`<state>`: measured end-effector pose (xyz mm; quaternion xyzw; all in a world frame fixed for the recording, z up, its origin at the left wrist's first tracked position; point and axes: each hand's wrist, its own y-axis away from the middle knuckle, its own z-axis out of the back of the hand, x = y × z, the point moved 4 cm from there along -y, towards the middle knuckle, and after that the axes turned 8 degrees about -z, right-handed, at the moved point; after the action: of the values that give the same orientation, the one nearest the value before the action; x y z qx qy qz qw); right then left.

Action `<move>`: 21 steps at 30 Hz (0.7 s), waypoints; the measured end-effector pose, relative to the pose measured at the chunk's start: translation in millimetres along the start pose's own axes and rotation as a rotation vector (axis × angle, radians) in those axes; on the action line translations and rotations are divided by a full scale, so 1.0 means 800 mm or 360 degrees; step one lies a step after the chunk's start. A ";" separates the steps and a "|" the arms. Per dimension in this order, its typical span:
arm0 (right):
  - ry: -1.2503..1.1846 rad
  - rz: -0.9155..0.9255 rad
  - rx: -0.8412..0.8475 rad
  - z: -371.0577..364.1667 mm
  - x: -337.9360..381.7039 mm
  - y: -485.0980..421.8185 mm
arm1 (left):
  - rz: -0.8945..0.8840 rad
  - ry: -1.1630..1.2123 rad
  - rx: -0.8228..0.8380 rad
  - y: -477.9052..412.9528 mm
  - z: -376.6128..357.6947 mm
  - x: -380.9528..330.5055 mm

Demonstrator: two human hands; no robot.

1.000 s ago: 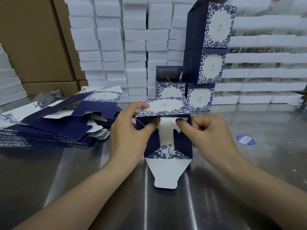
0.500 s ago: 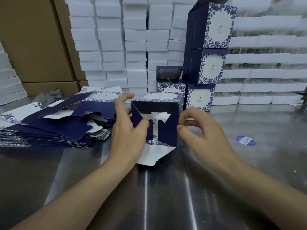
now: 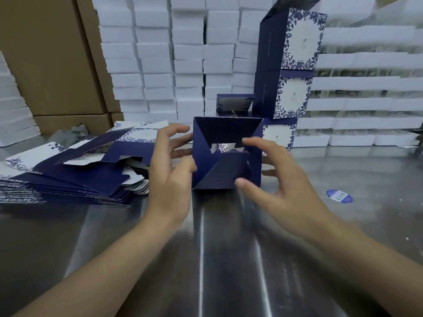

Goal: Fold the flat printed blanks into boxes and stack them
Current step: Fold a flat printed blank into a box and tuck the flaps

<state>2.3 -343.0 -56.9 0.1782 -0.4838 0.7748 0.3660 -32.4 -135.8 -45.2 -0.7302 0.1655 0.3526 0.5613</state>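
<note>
Steel table (image 3: 206, 248), white cartons (image 3: 155, 65) behind. Steadying box (image 3: 229, 131) mid-table with left grip (image 3: 169, 179), spread apart; pressing bottom flaps (image 3: 224, 170) inward with right grip (image 3: 286, 181), likewise apart, to lock base.

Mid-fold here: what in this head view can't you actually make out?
All in the head view:
Box: far end and printed sides hidden behind the flaps facing the camera.
Left hand: fingertip contact hidden by the box's left edge.
Right hand: motion-blurred, contact with the flaps unclear.
Stacked boxes: top cut off by the upper edge; print too small.
Sticker: text too small.
</note>
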 end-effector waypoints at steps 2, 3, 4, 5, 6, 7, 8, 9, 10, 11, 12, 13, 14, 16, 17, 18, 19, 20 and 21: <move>-0.0173 -0.0074 -0.0109 0.002 0.000 -0.002 | -0.0005 -0.0053 0.0079 0.001 -0.003 0.001; -0.0270 -0.0119 -0.0161 0.003 -0.001 -0.003 | -0.0008 -0.0097 0.0119 0.002 -0.004 0.001; -0.0340 -0.0163 -0.0210 0.005 -0.002 -0.004 | -0.0008 -0.0147 0.0146 0.004 -0.006 0.002; -0.0380 -0.0205 -0.0249 0.006 -0.003 -0.004 | -0.0005 -0.0196 0.0164 0.005 -0.007 0.002; -0.0397 -0.0246 -0.0277 0.006 -0.004 -0.003 | -0.0002 -0.0247 0.0179 0.007 -0.008 0.003; -0.0398 -0.0289 -0.0297 0.005 -0.005 -0.002 | -0.0001 -0.0294 0.0190 0.008 -0.010 0.004; -0.0395 -0.0333 -0.0310 0.003 -0.008 -0.002 | 0.0000 -0.0342 0.0190 0.010 -0.011 0.006; -0.0400 -0.0377 -0.0318 0.001 -0.011 -0.003 | 0.0005 -0.0389 0.0177 0.010 -0.012 0.008; -0.0419 -0.0421 -0.0320 -0.001 -0.013 -0.003 | 0.0013 -0.0433 0.0160 0.010 -0.013 0.010; -0.0441 -0.0460 -0.0314 -0.002 -0.016 -0.004 | 0.0019 -0.0468 0.0147 0.009 -0.012 0.012; -0.0459 -0.0489 -0.0303 -0.003 -0.018 -0.005 | 0.0019 -0.0494 0.0139 0.008 -0.011 0.013; -0.0480 -0.0507 -0.0292 -0.004 -0.021 -0.006 | 0.0019 -0.0511 0.0135 0.007 -0.011 0.015; -0.0523 -0.0522 -0.0280 -0.005 -0.023 -0.007 | 0.0020 -0.0522 0.0133 0.007 -0.010 0.016; -0.0673 -0.0559 -0.0249 -0.008 -0.027 -0.007 | 0.0008 -0.0532 0.0144 0.008 -0.011 0.019; -0.0738 -0.0584 -0.0226 -0.011 -0.030 -0.007 | 0.0002 -0.0533 0.0153 0.009 -0.012 0.020; -0.0779 -0.0613 -0.0207 -0.013 -0.032 -0.006 | 0.0003 -0.0533 0.0162 0.010 -0.013 0.021; -0.0795 -0.0638 -0.0194 -0.015 -0.033 -0.006 | 0.0007 -0.0534 0.0173 0.012 -0.015 0.022; -0.0791 -0.0651 -0.0192 -0.016 -0.035 -0.006 | 0.0007 -0.0538 0.0186 0.013 -0.016 0.023; -0.0779 -0.0651 -0.0194 -0.017 -0.036 -0.006 | 0.0003 -0.0541 0.0200 0.013 -0.017 0.024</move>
<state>26.0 -341.5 -78.5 0.4304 -0.5572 0.5888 0.3970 -21.6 -148.6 -64.6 -0.6235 0.0905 0.4605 0.6253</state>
